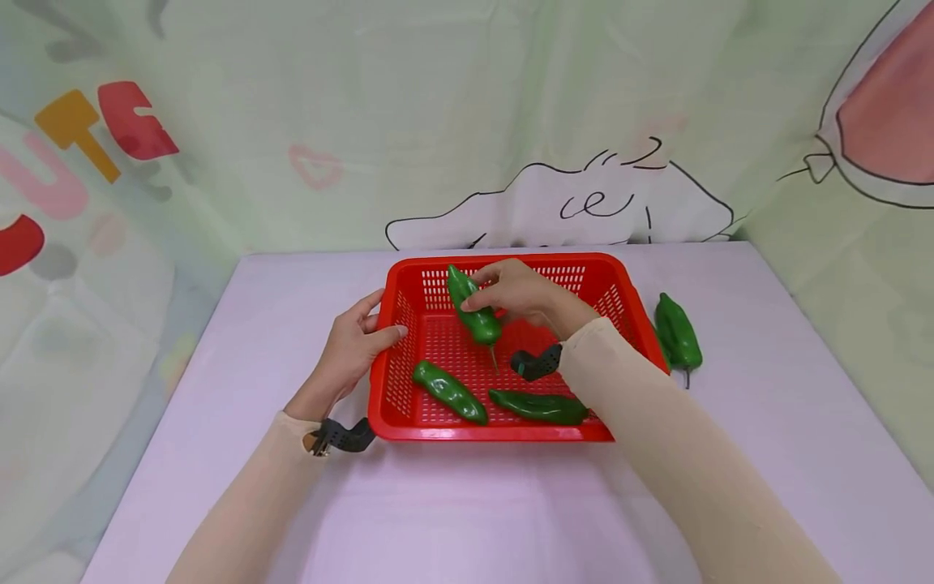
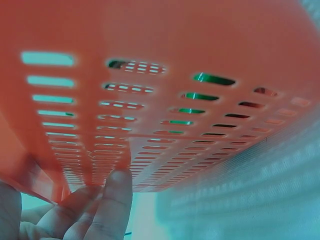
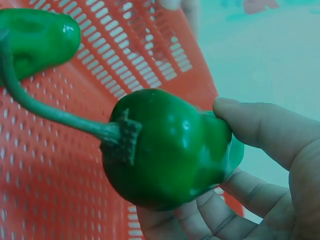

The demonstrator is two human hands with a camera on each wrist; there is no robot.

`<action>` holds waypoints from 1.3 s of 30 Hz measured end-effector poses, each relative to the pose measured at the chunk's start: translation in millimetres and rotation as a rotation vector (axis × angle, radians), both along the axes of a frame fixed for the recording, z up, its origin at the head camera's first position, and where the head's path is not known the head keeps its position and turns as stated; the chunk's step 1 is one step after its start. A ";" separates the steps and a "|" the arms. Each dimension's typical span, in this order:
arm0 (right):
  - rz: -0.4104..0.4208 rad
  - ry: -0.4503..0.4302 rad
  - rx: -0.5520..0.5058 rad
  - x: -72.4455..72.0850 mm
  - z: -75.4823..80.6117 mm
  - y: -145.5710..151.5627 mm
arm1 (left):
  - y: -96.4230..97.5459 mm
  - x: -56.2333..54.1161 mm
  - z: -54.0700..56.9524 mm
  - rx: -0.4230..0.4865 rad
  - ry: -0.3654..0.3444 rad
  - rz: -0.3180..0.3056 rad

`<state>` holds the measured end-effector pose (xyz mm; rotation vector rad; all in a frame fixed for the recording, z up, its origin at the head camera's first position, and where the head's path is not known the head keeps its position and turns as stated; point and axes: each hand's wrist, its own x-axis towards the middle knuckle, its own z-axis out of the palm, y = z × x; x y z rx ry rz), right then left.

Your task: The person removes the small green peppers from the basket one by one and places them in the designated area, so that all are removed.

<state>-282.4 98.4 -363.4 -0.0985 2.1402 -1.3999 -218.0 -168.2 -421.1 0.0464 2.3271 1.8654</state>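
My right hand [image 1: 515,289] pinches a long green pepper [image 1: 477,323] between thumb and fingers, over the inside of a red plastic basket [image 1: 503,435]. In the right wrist view the held pepper [image 3: 160,150] shows its rounded stem end and curved stalk. At the basket's left side, my left hand [image 1: 349,345] grips the rim, thumb over the inside and fingers outside. Two more green peppers lie on the basket floor near the front, one pepper [image 1: 450,392] slanting at left and another pepper [image 1: 540,406] partly behind my right sleeve.
Outside the basket, against its right side, a green pepper [image 1: 679,332] lies on the pale lilac tabletop [image 1: 467,519], with a bit of green showing beside it. Behind the table hangs a light green cloth [image 1: 438,122] with drawings.
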 end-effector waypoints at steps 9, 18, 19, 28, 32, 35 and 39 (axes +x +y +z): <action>-0.059 0.010 -0.038 -0.9 10.3 34.7 | 0.7 1.4 0.4 -0.009 -0.004 0.004; -0.088 0.061 -0.029 5.6 25.1 70.0 | 0.8 3.2 1.7 -0.013 -0.008 -0.003; -0.095 0.068 -0.021 6.7 26.4 74.3 | 1.0 3.3 2.0 -0.012 -0.008 -0.004; -0.127 0.108 0.012 12.4 34.3 105.8 | -0.5 2.2 2.6 -0.018 -0.010 0.002; -0.140 0.121 0.034 13.9 37.5 116.8 | -1.7 1.7 2.6 -0.013 -0.009 -0.001; -0.145 0.136 0.048 14.1 39.3 127.0 | -1.7 1.8 2.6 -0.009 -0.010 -0.001; -0.152 0.147 0.074 14.3 41.0 143.5 | -0.9 1.6 1.9 -0.008 -0.010 -0.002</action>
